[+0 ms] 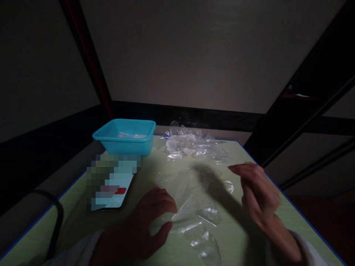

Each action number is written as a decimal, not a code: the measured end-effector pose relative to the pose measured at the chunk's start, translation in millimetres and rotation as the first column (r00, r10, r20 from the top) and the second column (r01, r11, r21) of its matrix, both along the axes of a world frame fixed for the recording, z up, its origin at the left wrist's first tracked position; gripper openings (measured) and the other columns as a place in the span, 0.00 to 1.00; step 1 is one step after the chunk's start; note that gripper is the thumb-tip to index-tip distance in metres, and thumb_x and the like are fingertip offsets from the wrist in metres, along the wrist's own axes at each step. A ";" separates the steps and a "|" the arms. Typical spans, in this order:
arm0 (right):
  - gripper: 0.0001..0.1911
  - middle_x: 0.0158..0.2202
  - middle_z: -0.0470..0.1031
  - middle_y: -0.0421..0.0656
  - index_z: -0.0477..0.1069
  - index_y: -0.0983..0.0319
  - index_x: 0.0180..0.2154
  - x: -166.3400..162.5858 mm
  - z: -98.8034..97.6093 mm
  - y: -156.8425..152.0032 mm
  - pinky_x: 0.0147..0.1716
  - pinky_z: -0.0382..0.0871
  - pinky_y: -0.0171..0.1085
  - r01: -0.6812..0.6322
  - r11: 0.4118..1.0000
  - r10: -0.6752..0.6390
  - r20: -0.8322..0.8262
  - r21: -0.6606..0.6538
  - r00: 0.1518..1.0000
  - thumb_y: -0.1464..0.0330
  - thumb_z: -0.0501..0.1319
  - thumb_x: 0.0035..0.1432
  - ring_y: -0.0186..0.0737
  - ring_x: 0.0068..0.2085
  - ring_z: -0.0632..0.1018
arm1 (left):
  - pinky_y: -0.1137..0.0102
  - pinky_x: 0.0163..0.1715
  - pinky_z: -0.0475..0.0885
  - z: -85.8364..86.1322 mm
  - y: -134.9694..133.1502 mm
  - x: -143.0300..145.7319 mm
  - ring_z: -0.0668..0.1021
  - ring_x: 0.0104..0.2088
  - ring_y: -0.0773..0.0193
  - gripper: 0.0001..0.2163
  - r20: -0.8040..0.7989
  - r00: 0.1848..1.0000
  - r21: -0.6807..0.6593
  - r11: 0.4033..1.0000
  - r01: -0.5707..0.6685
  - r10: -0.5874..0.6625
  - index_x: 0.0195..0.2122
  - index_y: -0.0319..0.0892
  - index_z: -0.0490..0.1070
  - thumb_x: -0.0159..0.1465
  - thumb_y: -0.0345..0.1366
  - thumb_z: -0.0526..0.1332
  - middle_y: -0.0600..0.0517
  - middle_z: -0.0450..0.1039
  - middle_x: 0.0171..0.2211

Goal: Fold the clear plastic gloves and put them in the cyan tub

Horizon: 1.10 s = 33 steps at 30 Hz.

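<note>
A crinkled clear plastic bag (184, 207) lies spread over the pale green table. At its near left edge is my left hand (144, 221), with thumb and fingers curled around the film; folds run together where they meet it. My right hand (257, 192) hovers above the table to the right of the bag, its fingers pressed together and pointing left. I see nothing in it, though its palm side is partly hidden. Rounded clear plastic pieces (203, 244) lie by the bag's near end.
A blue plastic basket (127, 146) with some whitish material inside stands at the back left. In front of it rests a phone (116, 199) with a lit, partly blurred screen. Crumpled clear plastic (191, 142) is heaped at the table's far edge. A dark cable (58, 218) curves at left.
</note>
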State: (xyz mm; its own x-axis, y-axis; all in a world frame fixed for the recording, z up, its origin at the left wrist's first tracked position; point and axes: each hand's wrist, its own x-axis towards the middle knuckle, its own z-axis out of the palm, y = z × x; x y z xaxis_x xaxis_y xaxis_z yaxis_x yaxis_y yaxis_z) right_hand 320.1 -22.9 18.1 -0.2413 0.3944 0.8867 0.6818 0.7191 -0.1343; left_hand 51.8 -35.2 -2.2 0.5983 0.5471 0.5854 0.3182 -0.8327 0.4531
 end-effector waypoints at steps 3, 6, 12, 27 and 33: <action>0.16 0.36 0.74 0.46 0.67 0.63 0.44 -10.0 -3.3 -0.7 0.34 0.67 0.41 -0.182 0.962 0.232 0.253 -0.205 0.939 0.79 0.48 0.57 0.40 0.35 0.73 | 0.73 0.32 0.71 -12.7 10.2 6.8 0.73 0.30 0.67 0.07 0.038 0.994 -0.027 0.995 -0.097 0.098 0.31 0.41 0.66 0.60 0.25 0.52 0.53 0.71 0.28; 0.14 0.36 0.75 0.46 0.69 0.64 0.42 -23.6 -9.7 -0.3 0.36 0.68 0.42 -0.174 0.844 0.411 0.405 -0.507 0.817 0.75 0.47 0.61 0.41 0.36 0.73 | 0.71 0.37 0.72 -23.1 17.1 13.4 0.74 0.36 0.65 0.09 -0.062 0.994 -0.053 0.994 -0.095 0.091 0.35 0.40 0.69 0.60 0.24 0.51 0.50 0.72 0.34; 0.15 0.31 0.72 0.42 0.70 0.62 0.33 -32.1 -11.8 -1.9 0.36 0.67 0.38 -0.078 0.664 0.493 0.357 -0.744 0.793 0.71 0.46 0.65 0.37 0.33 0.72 | 0.57 0.55 0.64 -27.3 14.8 11.3 0.62 0.59 0.53 0.24 -0.418 0.908 -0.145 0.985 -0.097 0.028 0.56 0.36 0.61 0.58 0.31 0.60 0.40 0.58 0.60; 0.12 0.12 0.58 0.35 0.60 0.61 0.13 9.4 3.0 -3.3 0.17 0.49 0.32 0.196 0.531 0.407 0.452 -0.824 0.794 0.82 0.51 0.38 0.30 0.17 0.60 | 0.50 0.57 0.57 -17.3 15.8 6.9 0.54 0.63 0.48 0.31 -0.599 0.800 -0.140 0.987 -0.074 -0.025 0.61 0.38 0.54 0.58 0.38 0.62 0.39 0.48 0.64; 0.12 0.16 0.67 0.40 0.66 0.60 0.17 30.2 7.3 2.3 0.18 0.53 0.33 0.548 0.567 0.077 0.702 -0.615 0.708 0.79 0.53 0.45 0.35 0.19 0.68 | 0.48 0.56 0.58 -19.4 16.1 5.5 0.60 0.60 0.48 0.27 -0.510 0.860 -0.070 0.994 -0.084 0.037 0.56 0.38 0.61 0.56 0.39 0.62 0.39 0.57 0.60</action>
